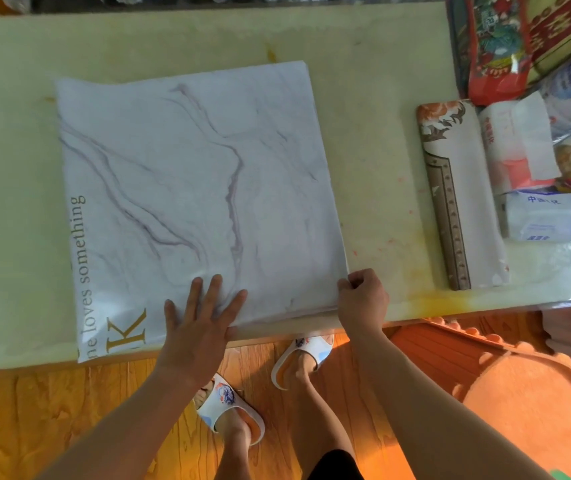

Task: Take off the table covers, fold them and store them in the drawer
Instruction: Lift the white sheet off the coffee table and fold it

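Wood-grain flooring point(69, 420) is glowing orange beneath a pale, yellow-stained tabletop point(17, 168), and all the action is sitting on that tabletop. Lying flat across its middle is the marbled table cover point(190, 174), white with purple veins, already doubled over, with gold lettering reading "loves something" running along its left edge and its near corner hanging just past the tabletop's front edge. The left hand point(201, 317) is pressing flat on the cover's near edge, fingers straight and spread, gripping nothing. The right hand point(362, 299) is working at the cover's near right corner, fingers curled and pinching the layered edge there. To the right of the marbled cover, well apart from it, a second folded cover point(457, 195) with a brown patterned border and an orange floral corner is lying lengthwise on the tabletop. Just beyond that one, against its far side, tissue packs point(519, 147) and bags of snacks point(499, 50) are crowding the tabletop's right end. Below the front edge, two feet in white slippers point(301, 355) are standing on the floor, with an orange plastic stool point(519, 403) sitting to their right.
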